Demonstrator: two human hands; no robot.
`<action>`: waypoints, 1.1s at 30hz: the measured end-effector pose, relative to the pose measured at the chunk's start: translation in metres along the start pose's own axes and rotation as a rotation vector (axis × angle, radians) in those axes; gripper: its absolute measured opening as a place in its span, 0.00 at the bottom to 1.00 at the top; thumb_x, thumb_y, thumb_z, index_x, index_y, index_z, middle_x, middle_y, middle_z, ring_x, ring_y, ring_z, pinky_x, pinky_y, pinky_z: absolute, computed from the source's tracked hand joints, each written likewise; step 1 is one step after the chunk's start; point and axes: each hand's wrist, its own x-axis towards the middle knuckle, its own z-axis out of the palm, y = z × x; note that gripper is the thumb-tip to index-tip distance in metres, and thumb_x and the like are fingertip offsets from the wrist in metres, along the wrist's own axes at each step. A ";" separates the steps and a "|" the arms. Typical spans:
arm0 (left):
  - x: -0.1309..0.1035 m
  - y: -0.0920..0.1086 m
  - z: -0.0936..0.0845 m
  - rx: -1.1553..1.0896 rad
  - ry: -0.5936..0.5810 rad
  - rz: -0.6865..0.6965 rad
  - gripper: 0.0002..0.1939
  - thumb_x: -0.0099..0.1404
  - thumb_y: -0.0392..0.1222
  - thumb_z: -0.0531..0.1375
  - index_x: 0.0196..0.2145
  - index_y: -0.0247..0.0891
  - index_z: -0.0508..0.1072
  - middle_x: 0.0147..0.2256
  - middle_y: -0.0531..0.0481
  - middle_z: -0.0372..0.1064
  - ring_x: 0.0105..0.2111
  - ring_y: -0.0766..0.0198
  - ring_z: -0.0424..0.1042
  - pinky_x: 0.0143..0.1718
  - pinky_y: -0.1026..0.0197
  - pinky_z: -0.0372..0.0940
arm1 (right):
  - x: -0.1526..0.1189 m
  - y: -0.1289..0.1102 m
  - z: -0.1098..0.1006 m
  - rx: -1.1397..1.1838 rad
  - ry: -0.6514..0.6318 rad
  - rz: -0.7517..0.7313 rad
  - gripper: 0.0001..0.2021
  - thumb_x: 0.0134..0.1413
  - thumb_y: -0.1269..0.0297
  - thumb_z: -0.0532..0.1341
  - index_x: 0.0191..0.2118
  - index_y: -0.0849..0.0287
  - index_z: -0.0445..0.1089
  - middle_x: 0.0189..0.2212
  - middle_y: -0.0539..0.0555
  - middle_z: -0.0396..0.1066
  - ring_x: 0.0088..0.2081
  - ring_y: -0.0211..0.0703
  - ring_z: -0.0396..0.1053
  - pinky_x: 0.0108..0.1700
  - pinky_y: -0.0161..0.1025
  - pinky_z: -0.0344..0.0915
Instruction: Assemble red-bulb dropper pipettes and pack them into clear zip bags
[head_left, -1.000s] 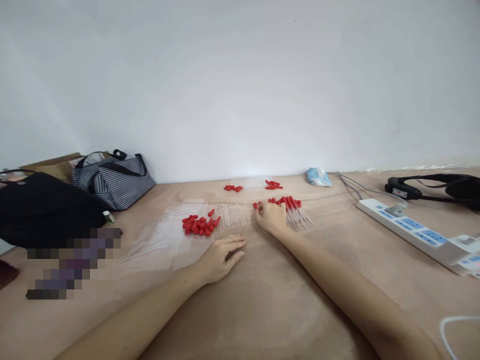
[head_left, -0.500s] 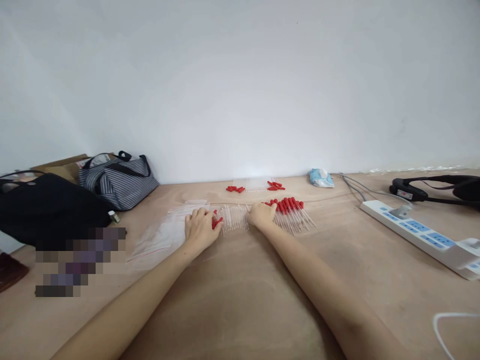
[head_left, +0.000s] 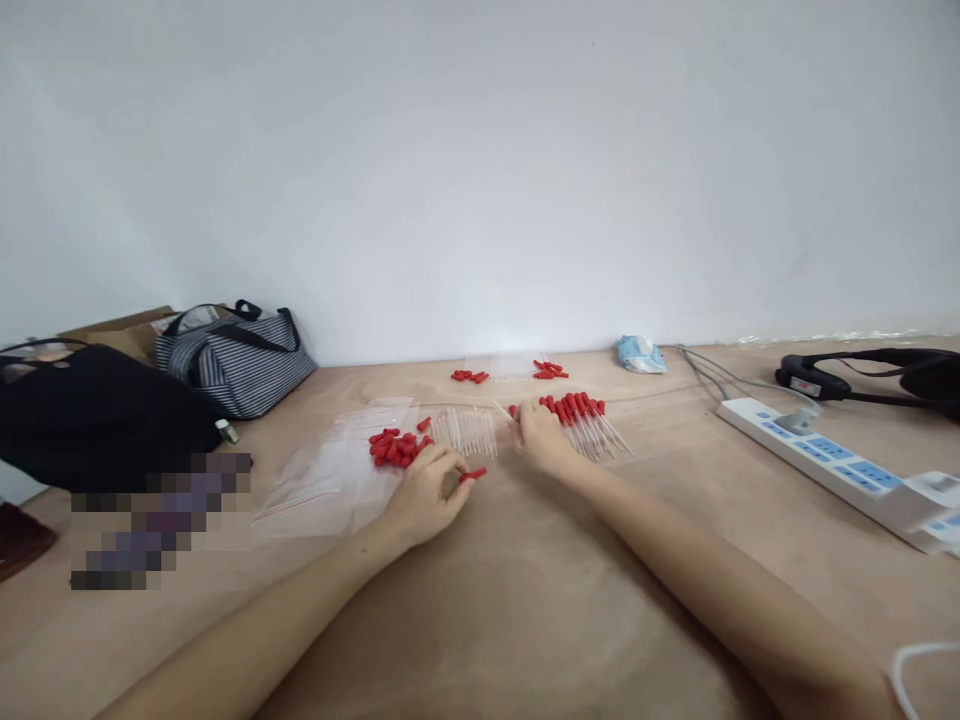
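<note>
My left hand (head_left: 429, 495) is closed on a red rubber dropper bulb (head_left: 474, 475) that sticks out from its fingertips. My right hand (head_left: 541, 432) pinches a thin clear dropper tube (head_left: 504, 412), which points up and to the left. Between the hands lies a row of clear tubes (head_left: 466, 433). A pile of loose red bulbs (head_left: 390, 450) rests just beyond my left hand. To the right of my right hand, droppers with red bulbs fitted (head_left: 576, 412) lie side by side, tubes toward me.
Clear zip bags (head_left: 322, 480) lie flat at the left. More red bulbs (head_left: 551, 370) and tubes stand by the wall. A striped bag (head_left: 244, 365), a black bag (head_left: 97, 420) and a small vial (head_left: 226, 432) are left; a blue mask (head_left: 640, 355) and power strip (head_left: 832, 465) right.
My left hand has drawn back from the bulb pile toward me with a red bulb. My right hand has moved right from the row with a tube now showing in its fingers.
</note>
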 end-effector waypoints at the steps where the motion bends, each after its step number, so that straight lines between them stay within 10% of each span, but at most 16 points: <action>1: -0.003 0.003 0.003 -0.043 -0.032 0.016 0.02 0.56 0.34 0.54 0.28 0.37 0.66 0.30 0.49 0.64 0.32 0.62 0.64 0.34 0.60 0.60 | -0.009 0.010 -0.001 0.077 0.027 -0.096 0.09 0.55 0.68 0.47 0.37 0.65 0.61 0.37 0.62 0.67 0.38 0.46 0.63 0.37 0.39 0.54; 9: -0.010 0.007 0.013 -0.108 -0.071 0.063 0.09 0.56 0.35 0.54 0.36 0.35 0.69 0.37 0.44 0.68 0.38 0.60 0.67 0.40 0.56 0.63 | -0.066 0.055 -0.005 0.280 0.064 -0.520 0.10 0.57 0.69 0.47 0.43 0.62 0.60 0.33 0.56 0.65 0.35 0.41 0.62 0.37 0.39 0.56; 14: -0.007 0.000 0.020 -0.086 -0.149 0.077 0.13 0.59 0.39 0.54 0.42 0.36 0.70 0.48 0.42 0.64 0.51 0.55 0.60 0.50 0.50 0.58 | -0.069 0.048 -0.004 0.227 0.045 -0.567 0.13 0.57 0.71 0.47 0.44 0.59 0.64 0.33 0.56 0.65 0.35 0.40 0.63 0.39 0.40 0.54; 33: -0.005 0.012 0.019 -0.264 -0.139 0.069 0.09 0.64 0.35 0.47 0.37 0.39 0.66 0.36 0.51 0.71 0.46 0.62 0.66 0.53 0.50 0.51 | -0.071 0.032 -0.002 0.308 0.073 -0.582 0.11 0.56 0.69 0.50 0.43 0.56 0.66 0.33 0.53 0.68 0.37 0.38 0.64 0.42 0.41 0.48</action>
